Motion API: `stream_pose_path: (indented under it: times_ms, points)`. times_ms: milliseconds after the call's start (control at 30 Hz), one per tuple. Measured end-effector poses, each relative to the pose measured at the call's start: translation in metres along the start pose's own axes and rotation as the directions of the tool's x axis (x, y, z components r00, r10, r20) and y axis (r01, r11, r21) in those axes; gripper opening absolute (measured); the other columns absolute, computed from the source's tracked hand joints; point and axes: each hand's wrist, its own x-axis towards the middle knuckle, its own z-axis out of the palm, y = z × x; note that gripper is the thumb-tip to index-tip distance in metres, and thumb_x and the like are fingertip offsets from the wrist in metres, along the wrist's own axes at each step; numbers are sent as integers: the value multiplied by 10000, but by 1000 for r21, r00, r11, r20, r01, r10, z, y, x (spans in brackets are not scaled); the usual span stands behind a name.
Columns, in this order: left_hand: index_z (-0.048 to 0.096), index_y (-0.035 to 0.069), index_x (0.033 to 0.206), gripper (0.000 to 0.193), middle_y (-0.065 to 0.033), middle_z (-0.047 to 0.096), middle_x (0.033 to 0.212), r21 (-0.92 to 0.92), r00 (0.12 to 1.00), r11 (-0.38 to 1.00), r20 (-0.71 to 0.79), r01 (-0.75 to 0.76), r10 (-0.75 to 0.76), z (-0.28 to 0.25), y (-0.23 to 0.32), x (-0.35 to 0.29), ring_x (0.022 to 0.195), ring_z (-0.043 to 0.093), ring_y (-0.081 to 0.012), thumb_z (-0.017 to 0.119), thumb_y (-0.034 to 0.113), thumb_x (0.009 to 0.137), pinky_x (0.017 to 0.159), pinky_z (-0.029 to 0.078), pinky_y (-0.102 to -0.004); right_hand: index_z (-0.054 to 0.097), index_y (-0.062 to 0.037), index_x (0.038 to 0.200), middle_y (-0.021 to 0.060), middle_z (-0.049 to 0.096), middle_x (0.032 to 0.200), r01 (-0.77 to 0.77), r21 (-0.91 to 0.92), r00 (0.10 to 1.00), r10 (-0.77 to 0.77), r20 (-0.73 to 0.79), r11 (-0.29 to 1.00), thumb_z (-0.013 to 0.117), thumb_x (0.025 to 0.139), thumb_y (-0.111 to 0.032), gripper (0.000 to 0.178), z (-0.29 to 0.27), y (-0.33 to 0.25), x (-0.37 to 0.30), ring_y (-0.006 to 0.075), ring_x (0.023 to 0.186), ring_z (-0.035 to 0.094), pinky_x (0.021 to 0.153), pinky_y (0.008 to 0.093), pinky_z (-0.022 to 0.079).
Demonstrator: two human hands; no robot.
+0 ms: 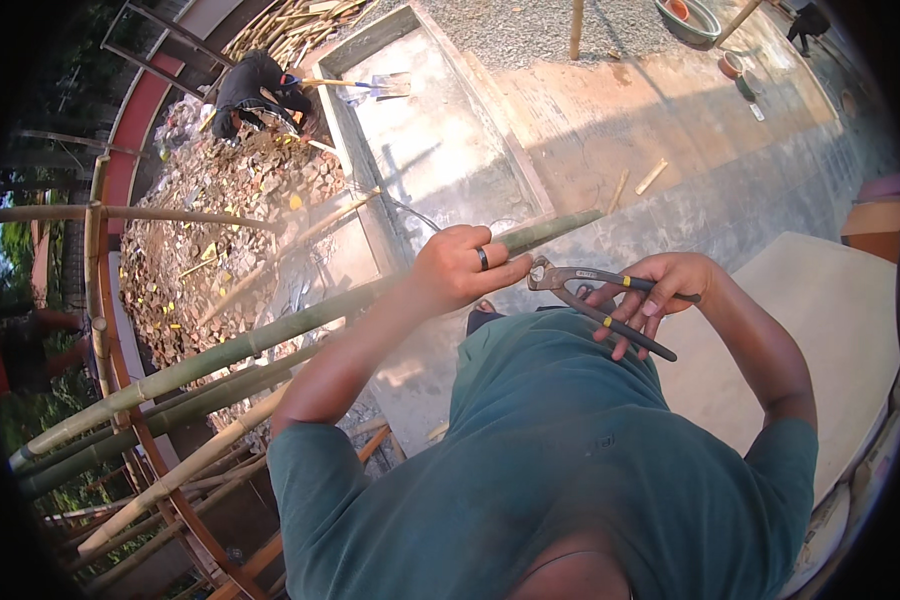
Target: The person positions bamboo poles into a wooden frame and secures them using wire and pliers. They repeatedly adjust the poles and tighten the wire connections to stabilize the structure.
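A pair of end-cutting pincers [576,274] with dark handles and yellow bands is in my right hand [665,285]. Its handles are spread, with some of my fingers between them. The pincers' head points left, close by the fingertips of my left hand [462,266]. That hand wears a black ring, and its fingers are curled together; what they pinch, if anything, is too small to see. Behind the left hand runs a long green bamboo pole [270,335], slanting from lower left to upper right. Part of it is hidden by that hand and forearm.
More bamboo poles [195,470] lie at the lower left, near an upright bamboo post [97,270]. Beyond is a rubble heap [230,225], where another person [255,90] bends over. A shovel [385,86] lies across a concrete-edged bay [510,150]. A pale board [780,350] is at right.
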Motion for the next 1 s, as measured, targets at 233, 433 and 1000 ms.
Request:
stream_pose_path:
  times_ms: [233, 433, 1000]
  points:
    - [737, 170, 1043, 404, 6, 327, 633, 15, 996, 999, -80, -33, 34, -2, -3, 3, 545, 387, -154, 717, 54, 657, 452, 321, -315, 264, 29, 1514, 394, 495, 1345, 16, 104, 999, -20, 28, 994, 651, 833, -88, 793, 4, 12, 2, 558, 1134, 586, 860, 625, 552]
    - [749, 167, 1033, 386, 25, 417, 648, -13, 995, 999, -94, -37, 36, 3, -5, 0, 539, 374, -155, 731, 50, 665, 457, 292, -311, 250, 13, 1484, 412, 485, 1340, 40, 69, 999, -41, 15, 997, 648, 829, -82, 772, 11, 9, -1, 560, 1104, 601, 829, 622, 566]
    - [675, 140, 966, 279, 19, 522, 757, -18, 973, 997, 219, 78, -72, -8, 3, 9, 667, 474, -188, 703, 77, 695, 589, 380, -352, 334, -14, 1401, 355, 543, 1276, 120, 16, 992, -119, -50, 993, 630, 847, -59, 630, 4, 16, 1, 428, 938, 700, 754, 501, 611]
